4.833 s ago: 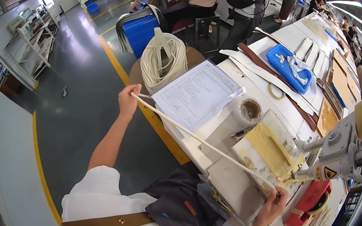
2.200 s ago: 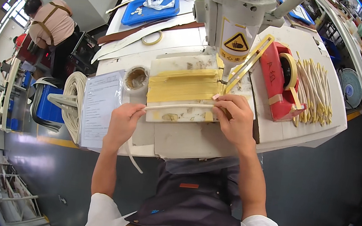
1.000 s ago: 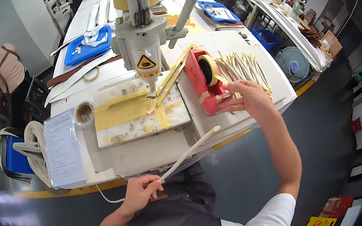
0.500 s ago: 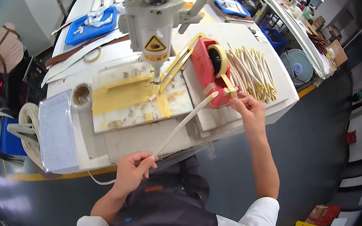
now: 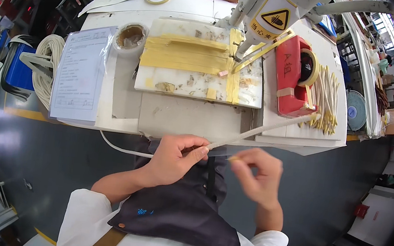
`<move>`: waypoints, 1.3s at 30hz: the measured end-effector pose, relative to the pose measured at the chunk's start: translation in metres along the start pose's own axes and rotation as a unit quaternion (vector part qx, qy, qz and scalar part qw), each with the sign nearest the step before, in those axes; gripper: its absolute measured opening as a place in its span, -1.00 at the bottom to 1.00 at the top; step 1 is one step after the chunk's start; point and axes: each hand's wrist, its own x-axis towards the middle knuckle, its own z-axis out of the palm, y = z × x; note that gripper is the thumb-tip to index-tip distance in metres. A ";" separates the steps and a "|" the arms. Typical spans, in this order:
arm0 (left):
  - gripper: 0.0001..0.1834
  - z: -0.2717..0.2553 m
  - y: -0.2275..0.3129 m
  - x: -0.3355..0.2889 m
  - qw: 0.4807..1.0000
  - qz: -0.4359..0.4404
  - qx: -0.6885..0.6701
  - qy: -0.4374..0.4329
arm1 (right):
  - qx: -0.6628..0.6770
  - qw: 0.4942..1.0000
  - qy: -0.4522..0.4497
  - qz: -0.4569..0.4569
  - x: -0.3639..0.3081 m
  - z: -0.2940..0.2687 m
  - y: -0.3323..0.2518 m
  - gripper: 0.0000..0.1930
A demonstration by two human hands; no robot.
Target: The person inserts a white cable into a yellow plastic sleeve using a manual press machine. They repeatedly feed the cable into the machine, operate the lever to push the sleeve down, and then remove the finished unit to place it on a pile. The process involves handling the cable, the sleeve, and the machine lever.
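Observation:
My left hand [image 5: 179, 157] is closed around a white cord [image 5: 260, 129] in front of the table's near edge. From this grip the cord slants up to the right, its free end lying beside the base of a red tape dispenser [image 5: 286, 75]. Its other part trails off to the left below the table edge. Just right of the left hand, my right hand [image 5: 259, 172] is pinched together, with a small bit of yellow tape [image 5: 233, 158] at its fingertips, slightly blurred. A roll of masking tape [image 5: 310, 70] sits in the dispenser.
Several cut cord pieces with yellow ends [image 5: 326, 102] lie right of the dispenser. A machine head with a warning label [image 5: 263, 20] stands over a taped white board [image 5: 177, 81]. At left are a cup [image 5: 130, 37], a sleeved paper sheet [image 5: 81, 74] and a cord coil [image 5: 47, 58].
My right hand has left the tape dispenser and come down near my left hand with a bit of tape. The view has turned, and the cord now points more to the right.

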 end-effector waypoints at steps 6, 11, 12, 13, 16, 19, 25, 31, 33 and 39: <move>-0.79 0.003 -0.005 -0.004 0.994 0.076 0.073 0.016 | 0.012 1.000 -0.008 0.028 0.009 0.037 0.005 -0.82; -0.82 0.004 -0.007 -0.005 0.985 0.119 0.120 0.036 | 0.014 0.998 0.007 0.054 0.009 0.040 0.006 -0.83; -0.82 0.005 -0.007 -0.006 0.980 0.136 0.139 0.043 | 0.016 0.998 0.010 0.054 0.009 0.039 0.006 -0.83; -0.83 0.006 -0.008 -0.006 0.974 0.154 0.159 0.049 | 0.018 0.998 0.013 0.055 0.009 0.039 0.006 -0.83; -0.84 0.006 -0.013 -0.003 0.947 0.237 0.206 0.068 | 0.012 0.998 0.017 0.057 0.010 0.038 0.006 -0.84; -0.85 0.005 -0.009 -0.003 0.935 0.270 0.222 0.061 | 0.000 0.998 0.001 0.064 0.009 0.033 0.004 -0.88; -0.84 -0.005 -0.002 0.000 0.999 0.005 0.002 -0.054 | -0.056 0.994 -0.052 -0.076 0.012 0.020 0.001 -0.87; -0.87 0.007 0.002 -0.006 0.965 0.232 0.122 0.014 | -0.051 0.996 -0.049 -0.060 0.009 0.017 0.002 -0.89; -0.86 0.009 0.000 -0.007 0.929 0.312 0.195 0.038 | -0.029 0.997 -0.046 -0.061 0.011 0.017 0.006 -0.88; -0.83 0.013 -0.013 -0.008 0.897 0.371 0.239 0.042 | 0.017 1.000 -0.024 -0.007 0.008 0.020 0.016 -0.86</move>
